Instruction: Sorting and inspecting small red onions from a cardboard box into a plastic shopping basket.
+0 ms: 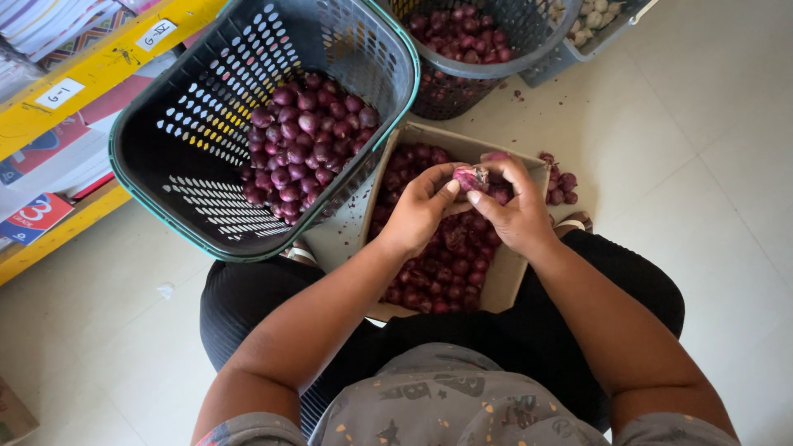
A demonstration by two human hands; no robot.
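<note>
I saw both hands, left hand [420, 208] and right hand [514, 211], meeting on one onion [472, 177] at frame centre, above a box [510, 277] of onions. Big basket [198, 157] sat upper left, second basket [462, 83] top centre, shelf [74, 91] far left.

Floor [710, 149]: pale tiles, strewn with bits of red peel.
Left: a dark basket [190, 157] of shallots.
Top: a second basket [462, 83], a grey crate [570, 54].
Centre: a cardboard box [504, 281]; loose shallots [562, 188] beside it.
</note>
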